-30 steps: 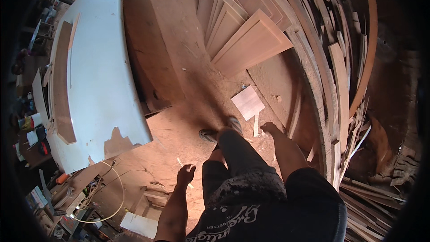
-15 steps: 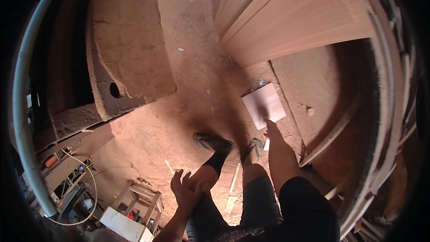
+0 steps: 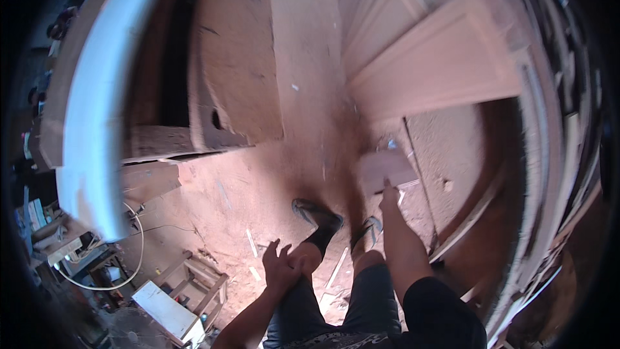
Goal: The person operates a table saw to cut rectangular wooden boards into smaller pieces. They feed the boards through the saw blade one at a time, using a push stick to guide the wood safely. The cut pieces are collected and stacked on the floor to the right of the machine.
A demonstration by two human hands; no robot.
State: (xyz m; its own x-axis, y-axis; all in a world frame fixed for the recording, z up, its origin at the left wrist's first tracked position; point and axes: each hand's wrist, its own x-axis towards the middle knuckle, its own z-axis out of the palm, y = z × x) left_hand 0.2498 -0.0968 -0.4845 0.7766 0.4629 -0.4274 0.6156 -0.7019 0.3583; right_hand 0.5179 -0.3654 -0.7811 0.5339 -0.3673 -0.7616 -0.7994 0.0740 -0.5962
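A small, squarish wooden board [image 3: 389, 167] is ahead of my right foot, slightly blurred and in shade. My right hand [image 3: 389, 195] grips it by the near edge, with one finger lying over its face; the thumb side is hard to make out. The board is tilted, so its near edge shows as a thin line. My left hand [image 3: 282, 273] hangs empty in front of my left knee, its fingers spread.
Large wooden panels [image 3: 439, 58] lean at the far right. A worn slab [image 3: 239, 52] stands at the far left beside a blurred pale pipe [image 3: 97, 110]. Wood scraps [image 3: 337, 266] lie by my feet. A wooden stool-like frame [image 3: 200, 281] and white box [image 3: 165, 310] stand lower left.
The board has tilted in my right hand and looks darker and flatter. My view has swung, so the surroundings shift rightward. My left hand stays by the knee with fingers apart.
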